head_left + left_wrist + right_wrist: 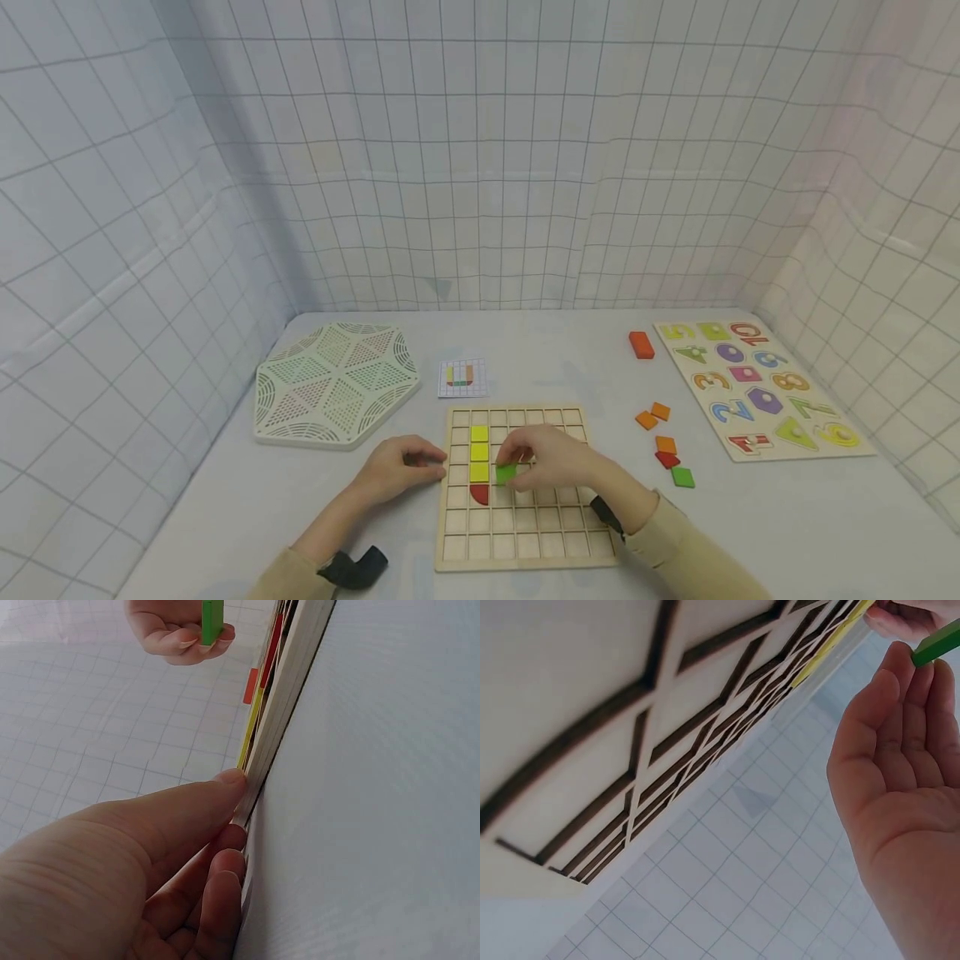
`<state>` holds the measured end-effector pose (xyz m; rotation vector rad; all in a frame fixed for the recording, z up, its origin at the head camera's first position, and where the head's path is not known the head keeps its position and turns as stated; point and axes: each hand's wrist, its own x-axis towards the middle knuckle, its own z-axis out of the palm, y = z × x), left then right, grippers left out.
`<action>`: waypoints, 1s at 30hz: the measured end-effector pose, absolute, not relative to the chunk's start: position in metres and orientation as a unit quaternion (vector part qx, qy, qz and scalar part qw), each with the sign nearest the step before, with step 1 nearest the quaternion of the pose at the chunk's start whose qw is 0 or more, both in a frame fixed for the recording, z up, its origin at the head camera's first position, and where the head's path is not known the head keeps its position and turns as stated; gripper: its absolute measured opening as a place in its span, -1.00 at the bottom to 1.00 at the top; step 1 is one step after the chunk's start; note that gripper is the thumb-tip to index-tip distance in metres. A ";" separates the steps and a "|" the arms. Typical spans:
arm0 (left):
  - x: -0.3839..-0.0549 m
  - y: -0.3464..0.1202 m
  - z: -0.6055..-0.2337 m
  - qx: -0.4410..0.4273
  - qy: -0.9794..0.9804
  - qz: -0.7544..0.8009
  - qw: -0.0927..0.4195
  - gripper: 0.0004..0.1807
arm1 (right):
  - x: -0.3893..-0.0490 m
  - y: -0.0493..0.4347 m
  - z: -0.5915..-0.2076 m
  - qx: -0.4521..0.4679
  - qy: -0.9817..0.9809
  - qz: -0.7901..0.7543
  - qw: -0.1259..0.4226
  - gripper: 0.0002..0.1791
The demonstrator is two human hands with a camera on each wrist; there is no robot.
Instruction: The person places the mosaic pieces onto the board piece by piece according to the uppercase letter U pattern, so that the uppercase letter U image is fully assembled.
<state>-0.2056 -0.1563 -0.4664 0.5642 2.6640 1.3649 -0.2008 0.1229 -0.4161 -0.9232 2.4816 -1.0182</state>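
A wooden grid board (525,546) lies flat, with a column of yellow square tiles (479,452) and a red quarter-round tile (480,494) below them in its cells. My right hand (551,457) pinches a green square tile (506,473) over the board, just right of the lowest yellow tile. In the right wrist view the green tile (937,643) stands edge-on at the fingertips. My left hand (401,468) rests at the board's left edge. The left wrist view shows its thumb (217,787) touching that edge, with the other fingers loosely bent beside it.
Behind the board lies a pattern card (462,379). To the right are orange tiles (647,420), a red tile (667,459), a green tile (682,477), a red-orange block (641,345) and a number puzzle (765,392). A white perforated board (337,383) lies left.
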 end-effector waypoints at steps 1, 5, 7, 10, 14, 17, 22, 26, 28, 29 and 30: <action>-0.206 -0.156 -0.466 0.185 0.874 0.447 0.047 -0.79 | -0.200 0.122 -0.416 -0.322 0.865 -0.354 0.153 -0.79; -0.205 -0.156 -0.466 0.183 0.874 0.448 0.050 -0.78 | -0.199 0.120 -0.416 -0.323 0.865 -0.349 0.157 -0.80; -0.205 -0.156 -0.466 0.182 0.874 0.447 0.051 -0.78 | -0.199 0.119 -0.417 -0.323 0.867 -0.346 0.157 -0.81; -0.204 -0.156 -0.466 0.181 0.875 0.446 0.051 -0.78 | -0.199 0.118 -0.419 -0.322 0.869 -0.341 0.155 -0.80; -0.204 -0.156 -0.465 0.182 0.877 0.443 0.049 -0.78 | -0.198 0.117 -0.421 -0.316 0.871 -0.339 0.161 -0.79; -0.204 -0.156 -0.465 0.183 0.877 0.442 0.048 -0.78 | -0.198 0.116 -0.422 -0.311 0.872 -0.339 0.168 -0.78; -0.204 -0.156 -0.465 0.187 0.876 0.442 0.046 -0.79 | -0.197 0.116 -0.425 -0.308 0.874 -0.336 0.167 -0.77; -0.205 -0.156 -0.465 0.188 0.875 0.444 0.044 -0.79 | -0.197 0.116 -0.426 -0.309 0.875 -0.335 0.165 -0.77; -0.205 -0.156 -0.466 0.188 0.875 0.445 0.045 -0.79 | -0.197 0.116 -0.425 -0.310 0.876 -0.332 0.165 -0.77; -0.205 -0.156 -0.466 0.187 0.875 0.445 0.045 -0.79 | -0.197 0.115 -0.425 -0.310 0.876 -0.331 0.164 -0.77; -0.205 -0.156 -0.466 0.188 0.875 0.445 0.045 -0.78 | -0.196 0.115 -0.425 -0.311 0.876 -0.330 0.164 -0.77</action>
